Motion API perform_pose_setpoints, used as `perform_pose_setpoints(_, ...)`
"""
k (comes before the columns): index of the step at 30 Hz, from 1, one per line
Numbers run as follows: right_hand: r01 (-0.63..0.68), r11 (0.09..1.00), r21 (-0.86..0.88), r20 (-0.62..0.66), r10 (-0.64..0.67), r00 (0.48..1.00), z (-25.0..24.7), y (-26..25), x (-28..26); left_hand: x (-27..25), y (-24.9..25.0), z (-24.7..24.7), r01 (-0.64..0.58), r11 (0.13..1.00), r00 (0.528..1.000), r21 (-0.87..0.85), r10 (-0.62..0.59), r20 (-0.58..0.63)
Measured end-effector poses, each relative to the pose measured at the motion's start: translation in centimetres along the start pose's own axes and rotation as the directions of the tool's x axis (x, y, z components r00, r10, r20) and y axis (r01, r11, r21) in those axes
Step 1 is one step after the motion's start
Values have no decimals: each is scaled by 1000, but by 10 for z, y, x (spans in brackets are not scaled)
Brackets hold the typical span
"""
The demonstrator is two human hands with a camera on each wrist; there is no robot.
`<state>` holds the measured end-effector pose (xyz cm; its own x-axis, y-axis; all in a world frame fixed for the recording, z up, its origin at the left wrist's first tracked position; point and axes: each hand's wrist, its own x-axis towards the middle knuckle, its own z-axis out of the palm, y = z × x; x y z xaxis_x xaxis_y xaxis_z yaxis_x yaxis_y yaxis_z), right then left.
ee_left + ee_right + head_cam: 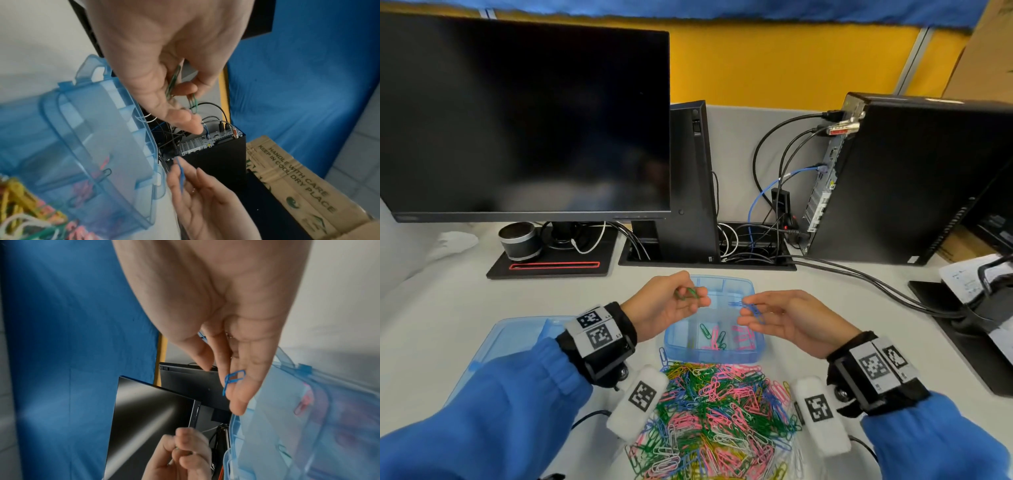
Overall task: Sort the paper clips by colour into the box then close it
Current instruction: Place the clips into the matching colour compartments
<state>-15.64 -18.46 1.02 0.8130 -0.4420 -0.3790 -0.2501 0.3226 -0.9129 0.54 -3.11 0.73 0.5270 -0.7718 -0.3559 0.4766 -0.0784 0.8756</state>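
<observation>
A clear blue compartment box [759,351] stands open on the desk, with a few green and pink clips in its near compartments. Its lid [517,337] lies flat to the left. A big mixed pile of coloured paper clips [715,411] lies in front of the box. My left hand [697,298] hovers over the box's far left, fingers curled, pinching green paper clips [174,81]. My right hand [748,310] hovers over the box's right side, fingers nearly straight. Blue paper clips [234,377] lie across those fingers, with the thumb apart from them.
A dark monitor [524,120] and its stand fill the back left, with a small round speaker [520,240] under it. A black computer tower [911,178] stands back right. Its cables [859,279] trail across the desk toward papers at the right edge.
</observation>
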Motion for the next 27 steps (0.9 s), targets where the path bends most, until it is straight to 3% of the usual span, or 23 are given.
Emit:
perform_pose_setpoints(3, -48, 997, 61, -23, 50, 999, 0, 2, 5, 2, -1, 2, 36, 999, 999, 10, -36, 19)
perform_pose_setpoints(7, 20, 980, 196, -79, -5, 997, 2, 0, 15, 2, -4, 5, 71, 987, 997, 147, -76, 33)
perform_pose_setpoints(9, 28, 992, 123, -46, -23, 999, 10, -2, 18, 2, -4, 7, 74, 977, 996, 201, -83, 38)
perform_pose_setpoints(11, 68, 992, -107, -17, -70, 997, 19, -2, 21, 1, -4, 8, 70, 973, 995, 220, -83, 50)
perform_pose_setpoints(12, 127, 946, -299, -25, -141, 990, 21, -1, 24, 0, -3, 8, 64, 972, 996, 224, -78, 50)
perform_pose_setpoints(13, 191, 831, -522, -28, -241, 970, 21, 0, 26, -1, -2, 8, 57, 972, 997, 229, -67, 39)
perform_pose_setpoints(15, 280, 441, -853, 83, -416, 906, 18, 3, 34, -4, -2, 7, 36, 965, 999, 260, -37, 0)
perform_pose_setpoints(16, 321, 264, -910, 174, -460, 871, 18, 4, 35, -5, -2, 7, 24, 960, 1000, 280, -21, -16)
perform_pose_setpoints(18, 411, 50, -910, 355, -417, 837, 26, 4, 37, -7, -3, 5, -7, 950, 999, 312, 19, -35)
perform_pose_setpoints(20, 475, -57, -878, 474, -235, 848, 39, 6, 36, -8, -3, 3, -43, 943, 997, 331, 63, -51)
perform_pose_setpoints(22, 487, -133, -863, 499, -71, 864, 50, 8, 37, -12, -1, 2, -65, 941, 995, 332, 88, -56)
perform_pose_setpoints(25, 464, -194, -864, 478, -31, 878, 59, 12, 39, -18, -1, -1, -78, 941, 996, 329, 89, -20)
perform_pose_setpoints(27, 460, -178, -870, 472, -28, 881, 61, 12, 41, -22, -4, -2, -74, 940, 997, 333, 78, 1)
